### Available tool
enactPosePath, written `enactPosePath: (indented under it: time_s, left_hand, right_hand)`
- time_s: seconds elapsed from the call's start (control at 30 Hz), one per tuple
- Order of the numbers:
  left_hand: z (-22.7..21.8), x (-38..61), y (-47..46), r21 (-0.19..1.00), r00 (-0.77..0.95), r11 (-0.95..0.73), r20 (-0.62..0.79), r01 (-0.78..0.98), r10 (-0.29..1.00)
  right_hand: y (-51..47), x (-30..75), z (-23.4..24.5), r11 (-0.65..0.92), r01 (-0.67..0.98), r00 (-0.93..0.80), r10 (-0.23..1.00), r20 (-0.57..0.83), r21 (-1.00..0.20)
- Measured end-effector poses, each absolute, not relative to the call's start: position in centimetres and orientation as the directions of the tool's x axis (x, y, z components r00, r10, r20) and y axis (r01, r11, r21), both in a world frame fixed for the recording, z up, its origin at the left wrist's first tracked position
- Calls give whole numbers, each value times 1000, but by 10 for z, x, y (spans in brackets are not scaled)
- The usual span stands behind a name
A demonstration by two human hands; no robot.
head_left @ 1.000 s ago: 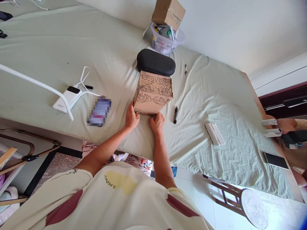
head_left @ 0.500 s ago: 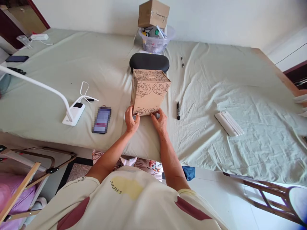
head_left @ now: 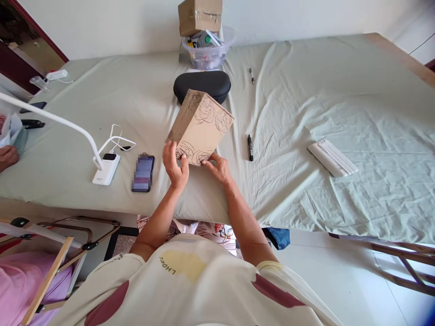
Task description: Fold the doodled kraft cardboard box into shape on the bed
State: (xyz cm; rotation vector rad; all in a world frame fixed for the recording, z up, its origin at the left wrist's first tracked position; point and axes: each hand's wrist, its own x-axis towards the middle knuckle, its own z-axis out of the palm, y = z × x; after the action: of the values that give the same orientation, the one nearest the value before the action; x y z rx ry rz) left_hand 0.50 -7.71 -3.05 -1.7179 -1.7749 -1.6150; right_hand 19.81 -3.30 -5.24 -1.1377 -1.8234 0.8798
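A brown cardboard box (head_left: 203,129) with black scribbled swirls near its corners is held tilted and turned over the table. My left hand (head_left: 176,166) grips its lower left corner, thumb on the face and fingers along the side. At the lower right corner, my right hand (head_left: 218,167) pinches the edge, its thumb on top and its fingers partly hidden beneath. Just behind the box lies a black hard case (head_left: 202,86). A black marker (head_left: 250,148) rests to the right of my right hand.
On the left are a phone (head_left: 142,173), a white power bank (head_left: 106,170) with a cable and a lamp arm (head_left: 68,117). Another person's hand (head_left: 8,157) shows at the left edge. A white slab-like object (head_left: 332,158) lies right; a plastic basket (head_left: 209,55) stands behind.
The box has turned clockwise in my hands, showing more of its left side. Both hands moved slightly left with it. My view has shifted, and another person's hand has appeared at the left.
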Motion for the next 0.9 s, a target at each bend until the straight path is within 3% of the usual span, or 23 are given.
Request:
enactPosePath:
  time_s: [0.1,0.27,0.43,0.5,0.57,0.63,0.77,0.9]
  left_hand:
    - [-7,-2,-71,466,-253,-301,802,832,542]
    - [0,-6,-60,490,-200,-335,755,805,624]
    - [-12,3,-65,407,-1,-444,738,798,675]
    - [-15,6,-66,401,18,-460,737,792,675]
    - [-18,7,-66,406,9,-461,743,789,669]
    - [-20,6,-64,418,-2,-460,741,784,671]
    - [-26,4,-62,464,-41,-464,738,755,673]
    - [-27,5,-64,510,-74,-445,714,736,696]
  right_hand:
    - [-35,191,-49,432,341,-409,868,283,-835]
    - [-41,187,-44,433,289,-480,837,263,-854]
    - [-51,196,-45,382,358,-165,924,345,-852]
    - [-54,198,-45,384,441,-28,909,415,-811]
    - [-58,196,-42,436,527,-3,859,512,-729]
    - [-63,189,-38,513,583,-111,818,564,-630]
    - [-73,165,-29,581,617,-383,811,442,-531]
    - [-72,155,-28,588,622,-436,809,395,-518]
